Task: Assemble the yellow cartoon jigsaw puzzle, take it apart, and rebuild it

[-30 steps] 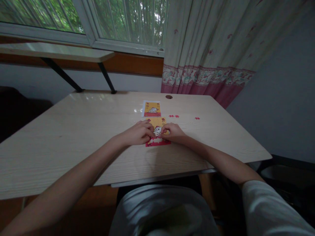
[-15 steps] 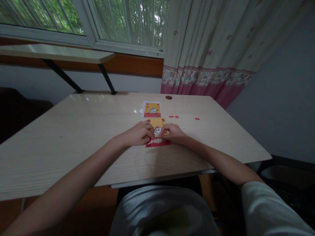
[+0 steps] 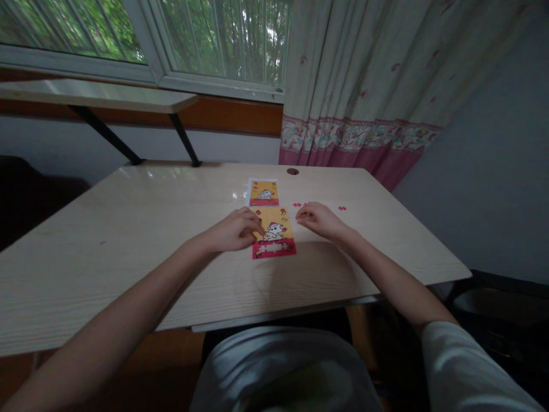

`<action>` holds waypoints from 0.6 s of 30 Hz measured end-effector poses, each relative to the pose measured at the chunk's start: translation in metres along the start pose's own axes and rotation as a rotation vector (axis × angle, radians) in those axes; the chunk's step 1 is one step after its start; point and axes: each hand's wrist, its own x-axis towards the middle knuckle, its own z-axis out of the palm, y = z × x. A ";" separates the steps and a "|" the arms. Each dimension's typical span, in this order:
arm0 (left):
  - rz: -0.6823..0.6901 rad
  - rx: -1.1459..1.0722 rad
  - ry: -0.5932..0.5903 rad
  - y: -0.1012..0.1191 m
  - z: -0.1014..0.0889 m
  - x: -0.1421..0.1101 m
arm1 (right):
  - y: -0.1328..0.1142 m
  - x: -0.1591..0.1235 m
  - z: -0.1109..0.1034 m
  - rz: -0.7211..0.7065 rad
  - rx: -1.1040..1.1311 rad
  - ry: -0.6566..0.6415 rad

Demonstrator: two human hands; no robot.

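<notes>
A jigsaw puzzle (image 3: 279, 218) lies on the table in front of me, showing a white cartoon animal in a red hat on yellow, above a red band. In that band is a pale gap with notched edges. My left hand (image 3: 235, 230) rests on the puzzle's left edge, its fingers apart and touching the board. To the right of the puzzle, my right hand (image 3: 319, 220) hovers with loosely curved fingers and nothing visible in them. Just behind it are red puzzle pieces (image 3: 297, 205), partly covered by the hand. Another red piece (image 3: 342, 208) lies farther right.
A printed picture card (image 3: 265, 201) with the same design lies directly behind the puzzle. The wooden table (image 3: 128, 246) has a round cable hole (image 3: 293, 171) at the back. A raised shelf (image 3: 98, 94) on dark legs stands back left. A curtain (image 3: 355, 131) hangs behind.
My right hand has lifted off the puzzle and moved right and back, toward the loose red pieces. That uncovers the animal and the upper red band. My left hand has stayed at the left edge.
</notes>
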 end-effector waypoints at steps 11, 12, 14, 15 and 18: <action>-0.124 0.095 0.048 -0.029 -0.006 -0.011 | 0.103 -0.033 -0.067 0.500 -0.367 -0.142; -0.122 0.100 0.043 -0.030 -0.005 -0.011 | 0.105 -0.034 -0.068 0.513 -0.346 -0.161; -0.111 0.109 0.033 -0.031 -0.004 -0.011 | 0.107 -0.034 -0.069 0.519 -0.311 -0.188; -0.104 0.112 0.030 -0.031 -0.003 -0.011 | 0.107 -0.034 -0.069 0.515 -0.294 -0.198; -0.096 0.130 0.027 -0.031 -0.003 -0.010 | 0.107 -0.033 -0.068 0.511 -0.237 -0.229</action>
